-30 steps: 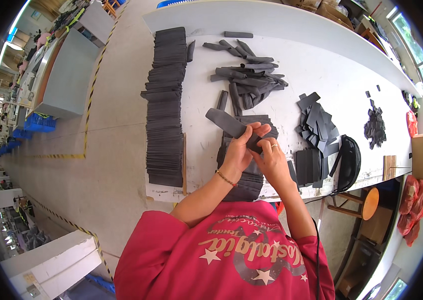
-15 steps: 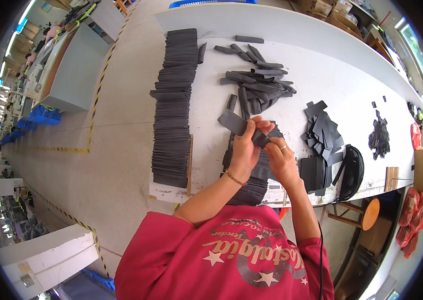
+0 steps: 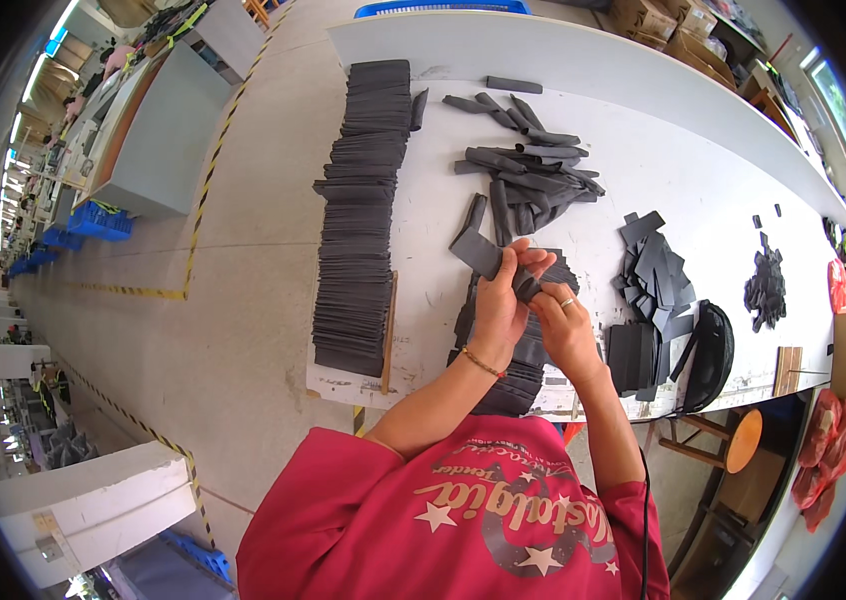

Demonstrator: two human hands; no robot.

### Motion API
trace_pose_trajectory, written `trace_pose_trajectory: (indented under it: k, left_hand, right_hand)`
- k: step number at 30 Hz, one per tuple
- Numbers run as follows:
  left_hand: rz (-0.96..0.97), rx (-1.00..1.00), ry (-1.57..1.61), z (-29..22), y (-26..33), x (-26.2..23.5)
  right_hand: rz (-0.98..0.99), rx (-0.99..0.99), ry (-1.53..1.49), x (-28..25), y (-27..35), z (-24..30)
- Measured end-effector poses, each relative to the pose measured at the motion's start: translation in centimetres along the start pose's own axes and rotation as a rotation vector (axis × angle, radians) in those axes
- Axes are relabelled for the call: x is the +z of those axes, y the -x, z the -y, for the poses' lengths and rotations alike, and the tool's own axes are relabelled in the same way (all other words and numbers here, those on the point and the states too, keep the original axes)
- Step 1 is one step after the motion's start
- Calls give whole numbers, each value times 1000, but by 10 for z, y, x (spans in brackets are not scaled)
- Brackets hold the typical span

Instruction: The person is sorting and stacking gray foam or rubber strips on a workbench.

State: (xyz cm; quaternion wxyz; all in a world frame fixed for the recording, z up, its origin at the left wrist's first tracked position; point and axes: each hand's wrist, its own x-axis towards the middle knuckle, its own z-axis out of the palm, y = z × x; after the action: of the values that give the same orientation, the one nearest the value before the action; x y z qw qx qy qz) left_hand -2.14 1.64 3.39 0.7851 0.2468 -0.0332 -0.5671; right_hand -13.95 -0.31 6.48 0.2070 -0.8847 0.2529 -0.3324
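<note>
While the left hand [image 3: 496,305] and right hand [image 3: 565,322] both pinch one dark grey strip [image 3: 488,257] above the table's [image 3: 703,160] near edge, a long stack of strips [image 3: 363,210] lines its left edge, loose strips [image 3: 528,165] heaped mid-table.

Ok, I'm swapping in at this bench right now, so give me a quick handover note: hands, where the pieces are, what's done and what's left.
Left hand: gripping a dark grey strip that sticks out to the upper left.
Right hand: fingers pinching the same strip where the two hands meet.
Both hands are raised above a stack of flat pieces at the near edge of the white table.
Looks done: a loose heap of folded strips farther back.
Apparently left: the long row of flat pieces along the left edge, and smaller dark cut pieces to the right.
</note>
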Motion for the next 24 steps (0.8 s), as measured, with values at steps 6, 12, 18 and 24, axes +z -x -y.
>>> trace_pose_trajectory:
  k: [6,12,18,24]
  left_hand:
    - [-23,-11,-35,-19,-4,10]
    - [-37,47,-132,-37,-16,7]
    - [-86,55,-60,-34,-20,2]
    - [-92,43,-72,-35,-20,2]
  right_hand:
    - [-18,16,56,-4,6,-2]
    - [-10,12,46,1,5,2]
    - [-15,0,54,2,8,4]
    - [-11,-4,53,1,7,4]
